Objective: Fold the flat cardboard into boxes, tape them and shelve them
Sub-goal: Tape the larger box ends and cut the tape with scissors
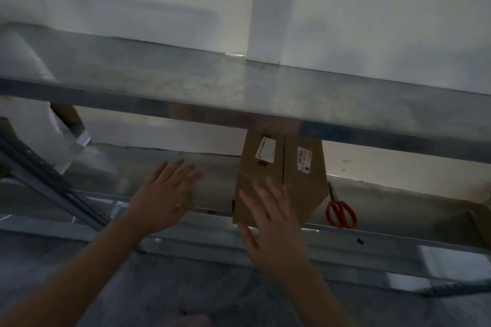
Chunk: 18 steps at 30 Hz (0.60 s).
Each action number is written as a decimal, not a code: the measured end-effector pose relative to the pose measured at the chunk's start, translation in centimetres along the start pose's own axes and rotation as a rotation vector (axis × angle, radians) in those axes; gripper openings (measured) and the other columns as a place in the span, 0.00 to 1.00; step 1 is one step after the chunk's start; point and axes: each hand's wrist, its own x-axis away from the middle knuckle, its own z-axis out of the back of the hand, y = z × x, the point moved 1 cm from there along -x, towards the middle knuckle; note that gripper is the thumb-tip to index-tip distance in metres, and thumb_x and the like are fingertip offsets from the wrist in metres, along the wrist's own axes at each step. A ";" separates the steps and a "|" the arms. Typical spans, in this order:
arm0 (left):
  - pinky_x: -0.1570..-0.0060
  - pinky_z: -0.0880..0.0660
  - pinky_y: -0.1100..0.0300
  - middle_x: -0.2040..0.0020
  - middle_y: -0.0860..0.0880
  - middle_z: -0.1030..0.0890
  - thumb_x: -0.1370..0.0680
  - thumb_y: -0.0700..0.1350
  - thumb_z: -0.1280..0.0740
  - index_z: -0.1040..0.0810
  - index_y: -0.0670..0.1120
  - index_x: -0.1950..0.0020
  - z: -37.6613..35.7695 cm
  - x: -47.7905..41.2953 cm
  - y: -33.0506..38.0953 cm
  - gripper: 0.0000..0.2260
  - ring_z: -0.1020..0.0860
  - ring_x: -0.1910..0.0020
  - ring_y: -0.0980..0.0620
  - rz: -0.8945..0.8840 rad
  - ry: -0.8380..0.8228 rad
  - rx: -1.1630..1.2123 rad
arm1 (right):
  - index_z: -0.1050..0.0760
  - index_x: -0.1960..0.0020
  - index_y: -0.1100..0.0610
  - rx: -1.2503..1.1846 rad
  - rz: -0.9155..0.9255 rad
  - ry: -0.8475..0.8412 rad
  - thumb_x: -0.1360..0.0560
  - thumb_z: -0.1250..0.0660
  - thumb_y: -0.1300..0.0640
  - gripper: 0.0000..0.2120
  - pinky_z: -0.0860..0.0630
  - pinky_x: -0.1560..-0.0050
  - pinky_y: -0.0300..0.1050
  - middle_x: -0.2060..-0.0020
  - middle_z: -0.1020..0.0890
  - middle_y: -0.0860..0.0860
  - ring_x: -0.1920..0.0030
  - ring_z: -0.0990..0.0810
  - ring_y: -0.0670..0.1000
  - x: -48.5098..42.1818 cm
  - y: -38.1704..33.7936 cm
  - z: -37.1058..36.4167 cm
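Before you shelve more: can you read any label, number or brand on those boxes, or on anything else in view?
Nothing is readable; the frame is blurred.
Left label, on the left box: white sticker with dark print, too blurred to read.
Print under that label: too blurred to read.
Right label, on the right box: barcode-like lines and a red mark, too blurred to read.
Scissors: no text seen.

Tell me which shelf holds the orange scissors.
The lower shelf: the scissors lie on it just right of the cardboard, below the upper shelf.
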 end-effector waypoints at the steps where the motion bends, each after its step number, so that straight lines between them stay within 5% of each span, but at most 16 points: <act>1: 0.31 0.36 0.40 0.29 0.44 0.28 0.23 0.61 0.46 0.26 0.46 0.30 -0.5 0.8 -1.5 0.28 0.32 0.29 0.40 -0.004 -0.030 -0.020 | 0.33 0.26 0.51 -0.018 0.034 -0.028 0.22 0.40 0.43 0.26 0.42 0.25 0.60 0.27 0.32 0.53 0.23 0.41 0.57 -0.9 -1.6 -1.4; 3: 0.31 0.35 0.41 0.30 0.44 0.27 0.21 0.64 0.52 0.25 0.45 0.32 -1.8 2.2 -4.4 0.31 0.31 0.30 0.39 0.010 -0.119 -0.037 | 0.32 0.26 0.53 -0.034 0.061 -0.087 0.22 0.39 0.45 0.26 0.38 0.27 0.60 0.28 0.30 0.54 0.24 0.38 0.58 -2.8 -4.3 -4.8; 6: 0.32 0.34 0.41 0.31 0.44 0.26 0.21 0.65 0.57 0.26 0.44 0.32 -4.2 3.3 -7.7 0.34 0.29 0.31 0.39 0.049 -0.240 -0.016 | 0.41 0.22 0.52 -0.110 -0.066 -0.274 0.19 0.44 0.47 0.27 0.47 0.23 0.55 0.23 0.39 0.54 0.22 0.47 0.56 -5.8 -7.0 -10.5; 10: 0.27 0.43 0.48 0.25 0.46 0.36 0.20 0.61 0.46 0.34 0.47 0.25 -8.9 3.3 -9.7 0.28 0.40 0.24 0.43 0.060 -0.359 0.120 | 0.45 0.21 0.55 -0.202 -0.399 -0.428 0.18 0.42 0.51 0.28 0.49 0.23 0.45 0.22 0.43 0.52 0.22 0.48 0.52 -8.6 -7.5 -17.3; 13: 0.29 0.42 0.54 0.24 0.47 0.36 0.20 0.55 0.40 0.36 0.47 0.25 -11.8 2.7 -10.2 0.25 0.41 0.24 0.46 0.028 -0.393 0.203 | 0.40 0.24 0.57 -0.129 -0.477 -0.532 0.20 0.38 0.52 0.27 0.39 0.28 0.45 0.24 0.39 0.53 0.24 0.42 0.52 -9.8 -6.9 -20.5; 18: 0.32 0.37 0.53 0.34 0.46 0.26 0.23 0.50 0.36 0.28 0.47 0.32 -13.8 1.7 -11.0 0.20 0.31 0.32 0.44 -0.049 -0.391 0.226 | 0.24 0.41 0.51 -0.085 -0.556 -0.521 0.23 0.35 0.52 0.11 0.28 0.46 0.45 0.39 0.28 0.50 0.38 0.28 0.54 -10.7 -6.2 -22.4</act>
